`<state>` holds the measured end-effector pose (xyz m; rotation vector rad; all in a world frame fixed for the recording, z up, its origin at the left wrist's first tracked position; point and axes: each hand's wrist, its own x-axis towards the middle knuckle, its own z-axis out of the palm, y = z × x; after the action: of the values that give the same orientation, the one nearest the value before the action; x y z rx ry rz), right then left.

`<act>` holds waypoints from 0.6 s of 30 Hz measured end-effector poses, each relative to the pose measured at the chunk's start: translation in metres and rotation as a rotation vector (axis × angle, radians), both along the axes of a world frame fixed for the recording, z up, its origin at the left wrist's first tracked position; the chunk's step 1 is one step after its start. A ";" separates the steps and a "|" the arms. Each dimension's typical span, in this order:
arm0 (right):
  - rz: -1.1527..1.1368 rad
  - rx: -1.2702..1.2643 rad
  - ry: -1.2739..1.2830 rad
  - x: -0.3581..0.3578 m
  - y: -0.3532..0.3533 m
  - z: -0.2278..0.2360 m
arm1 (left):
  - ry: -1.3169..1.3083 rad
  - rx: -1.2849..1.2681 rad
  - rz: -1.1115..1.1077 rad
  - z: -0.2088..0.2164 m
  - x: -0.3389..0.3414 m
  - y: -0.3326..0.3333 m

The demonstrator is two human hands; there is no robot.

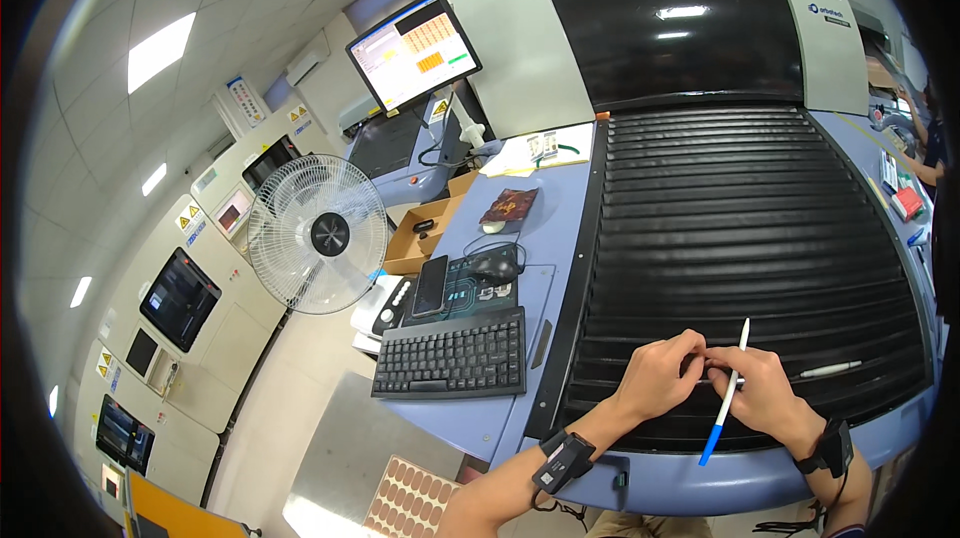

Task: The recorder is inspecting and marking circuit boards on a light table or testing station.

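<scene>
Over the black ribbed cover [715,208] my two hands meet with fingertips together. My right hand [765,393] is closed, and a white pen with a blue end [717,433] is held across its fingers, blue end toward me. My left hand [655,375] is closed in a pinch against the right fingertips. Whatever small thing may be between the fingertips is hidden. A second slim white pen-like stick [831,370] lies on the ribbed cover, just right of my right hand. Both wrists wear black strapped devices.
Left of the cover are a black keyboard [450,353], a mouse [494,268], a phone [430,286] and a dark red pouch [510,205]. Beyond stand a lit monitor [415,48] and a fan [318,234]. A panel of copper ovals [412,498] lies lower left. Another person is at far right.
</scene>
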<state>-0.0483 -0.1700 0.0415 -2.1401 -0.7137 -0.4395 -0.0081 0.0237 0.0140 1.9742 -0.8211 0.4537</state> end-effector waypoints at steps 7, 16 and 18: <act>0.004 -0.002 0.023 0.000 -0.001 -0.004 | 0.006 0.017 -0.006 0.000 -0.001 0.002; 0.018 -0.024 0.025 0.001 -0.002 -0.002 | 0.055 0.058 0.001 0.004 -0.002 0.003; 0.017 -0.021 0.025 0.001 -0.003 -0.001 | 0.058 0.038 -0.004 0.001 -0.001 0.002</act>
<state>-0.0470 -0.1726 0.0402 -2.1540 -0.7251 -0.3977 -0.0090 0.0256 0.0149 2.0110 -0.8025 0.3791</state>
